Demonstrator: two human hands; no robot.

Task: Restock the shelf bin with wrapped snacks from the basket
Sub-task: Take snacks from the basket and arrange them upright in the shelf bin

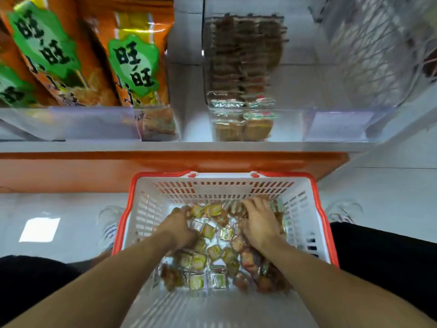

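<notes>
A white basket with a red rim (314, 197) stands on the floor below the shelf. Inside lies a heap of small wrapped snacks (212, 254), green-yellow and reddish. Both hands are down in the heap. My left hand (181, 227) lies over the snacks at the left with its fingers curled into them. My right hand (259, 222) rests on the snacks at the back right, fingers bent down among the wrappers. Whether either hand holds any is hidden. Above, the clear shelf bin (293, 125) holds stacked wrapped snacks (243, 110) in its left part.
Large orange and green snack bags (132, 65) fill the bin to the left. An orange shelf edge (165, 162) runs just behind the basket. A wire rack (373, 50) shows at the upper right. My dark-clad knees flank the basket on the pale floor.
</notes>
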